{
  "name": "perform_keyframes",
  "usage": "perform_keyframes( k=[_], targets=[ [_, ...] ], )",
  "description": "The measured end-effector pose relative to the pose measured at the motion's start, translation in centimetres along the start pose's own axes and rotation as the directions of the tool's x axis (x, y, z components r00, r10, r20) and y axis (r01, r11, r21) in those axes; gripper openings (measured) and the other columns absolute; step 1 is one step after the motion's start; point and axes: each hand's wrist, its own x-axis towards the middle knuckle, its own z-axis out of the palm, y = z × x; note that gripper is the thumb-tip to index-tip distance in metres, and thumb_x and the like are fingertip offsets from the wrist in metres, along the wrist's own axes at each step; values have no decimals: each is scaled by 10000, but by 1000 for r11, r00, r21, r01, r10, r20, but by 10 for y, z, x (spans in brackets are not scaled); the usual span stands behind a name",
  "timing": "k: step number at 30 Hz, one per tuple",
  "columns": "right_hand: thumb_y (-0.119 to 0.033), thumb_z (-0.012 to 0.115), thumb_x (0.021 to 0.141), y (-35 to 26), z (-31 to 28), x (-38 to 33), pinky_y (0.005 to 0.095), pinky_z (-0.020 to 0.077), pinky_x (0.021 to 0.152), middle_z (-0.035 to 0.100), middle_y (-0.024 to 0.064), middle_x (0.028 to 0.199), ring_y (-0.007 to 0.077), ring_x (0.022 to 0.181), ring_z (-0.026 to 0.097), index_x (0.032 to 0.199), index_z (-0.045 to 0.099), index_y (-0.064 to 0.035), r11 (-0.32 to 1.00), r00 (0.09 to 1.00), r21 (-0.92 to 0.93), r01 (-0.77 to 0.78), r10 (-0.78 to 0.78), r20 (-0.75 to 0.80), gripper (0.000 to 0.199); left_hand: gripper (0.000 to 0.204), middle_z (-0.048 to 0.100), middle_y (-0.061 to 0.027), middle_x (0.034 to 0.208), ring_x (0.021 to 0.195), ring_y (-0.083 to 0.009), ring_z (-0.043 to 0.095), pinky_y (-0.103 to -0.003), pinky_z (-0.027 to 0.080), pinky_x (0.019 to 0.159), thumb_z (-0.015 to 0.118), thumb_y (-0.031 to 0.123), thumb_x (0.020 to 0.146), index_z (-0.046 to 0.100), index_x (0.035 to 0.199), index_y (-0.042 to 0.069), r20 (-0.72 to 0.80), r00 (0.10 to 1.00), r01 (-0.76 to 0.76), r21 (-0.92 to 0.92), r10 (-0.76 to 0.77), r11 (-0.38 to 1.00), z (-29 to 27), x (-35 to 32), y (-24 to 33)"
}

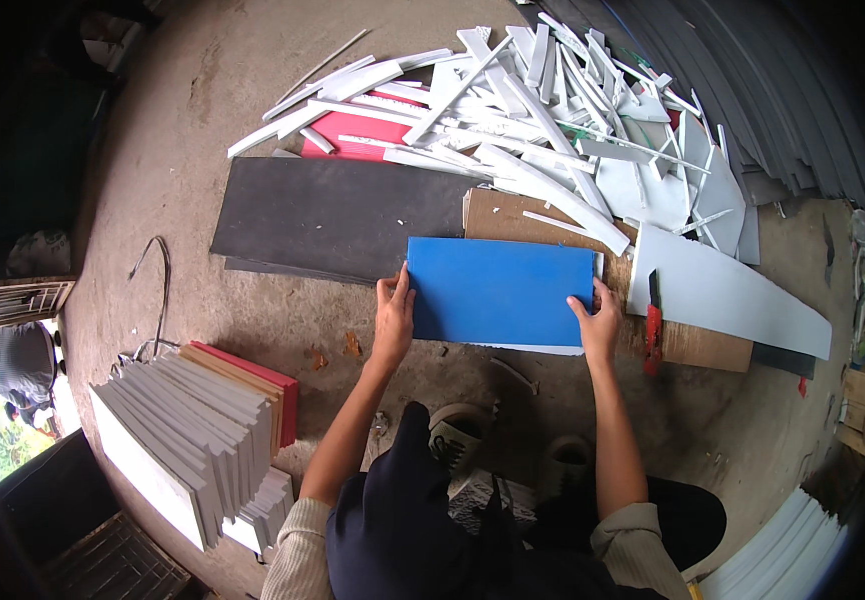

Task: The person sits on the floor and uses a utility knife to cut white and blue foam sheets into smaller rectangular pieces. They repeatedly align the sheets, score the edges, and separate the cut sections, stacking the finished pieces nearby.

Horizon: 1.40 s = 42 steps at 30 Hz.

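Left fingers [400,290] and right fingers [605,297] grip the blue board [501,290] between them by its sides; boards grouped [203,420] nearer and left of the fingers look finished, the blue one apparently not yet added.

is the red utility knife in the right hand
No, the right hand holds the blue rectangular board, while the red utility knife lies apart.
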Motion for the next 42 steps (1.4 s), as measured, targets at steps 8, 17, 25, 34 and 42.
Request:
perform_keyframes(
  k=[8, 17, 25, 34, 42],
  targets=[
    [-188, 745, 641, 21, 1, 3, 364, 434, 762, 539, 129, 956, 272, 872, 532, 1070, 534, -24, 998, 997, -43, 48, -50, -60, 506, 543, 382, -170, 1159, 1036, -308, 424, -369, 352, 894, 505, 99, 847, 277, 1339, 70, -54, 962, -218, 441, 268, 871, 1, 21, 23],
    [-195, 759, 612, 8, 10, 3, 379, 409, 791, 540, 131, 932, 294, 902, 509, 1046, 531, -31, 999, 999, 50, 7, -5, -35, 517, 314, 458, -106, 1030, 989, -282, 406, -415, 290, 893, 541, 245, 825, 468, 1070, 63, 110, 923, -383, 197, 368, 902, 14, 75, 5],
    [-185, 736, 643, 13, -5, -2, 408, 389, 813, 493, 149, 997, 311, 923, 477, 1086, 504, -53, 999, 999, 35, 26, -25, -22, 517, 386, 439, -59, 1148, 1139, -236, 366, -488, 161, 996, 533, 271, 824, 433, 1160, 109, 201, 872, -490, 395, 447, 777, 40, 74, 57],
    [-143, 653, 734, 59, -87, 3, 420, 375, 825, 432, 161, 1043, 326, 986, 438, 1164, 428, -2, 894, 981, -443, -68, -20, -191, 505, 826, 403, -199, 1113, 1112, -338, 350, -491, 189, 1004, 501, 617, 730, 332, 1247, -5, 394, 729, -668, 228, 560, 709, 126, 73, 146],
    [-175, 465, 872, 61, -95, 6, 387, 464, 625, 535, 172, 812, 319, 739, 565, 1105, 441, 10, 932, 997, -359, -44, 21, -68, 299, 548, 465, -114, 1004, 962, -275, 423, -423, 331, 856, 516, 466, 797, 450, 1137, 41, 289, 798, -602, 337, 529, 724, 154, 61, 145]
  ],
)
